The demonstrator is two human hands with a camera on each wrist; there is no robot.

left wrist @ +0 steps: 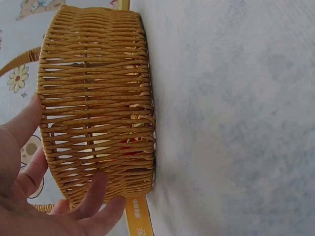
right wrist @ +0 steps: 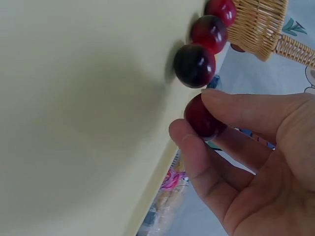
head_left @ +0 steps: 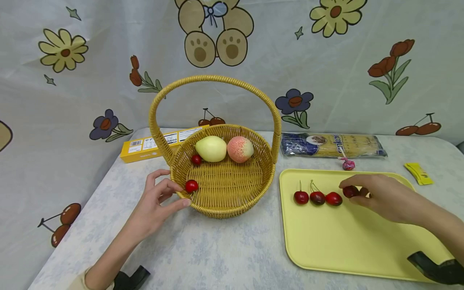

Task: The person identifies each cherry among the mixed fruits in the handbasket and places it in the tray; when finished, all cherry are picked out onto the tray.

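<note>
A wicker basket with a tall arched handle stands on the table. My left hand holds its left rim; in the left wrist view, some fingers lie against the woven outer side. Inside are a yellow-green pear-like fruit, a pink peach and two red cherries, one by the pear and one near my left fingers. Over the yellow tray, my right hand pinches a dark red cherry between thumb and fingers. Three cherries lie in a row beside it.
Behind the basket lies a yellow box. A clear packet of pasta lies behind the tray, with a wrapped lollipop between them. A small yellow packet sits right of the tray. A patterned cloth hangs at the back.
</note>
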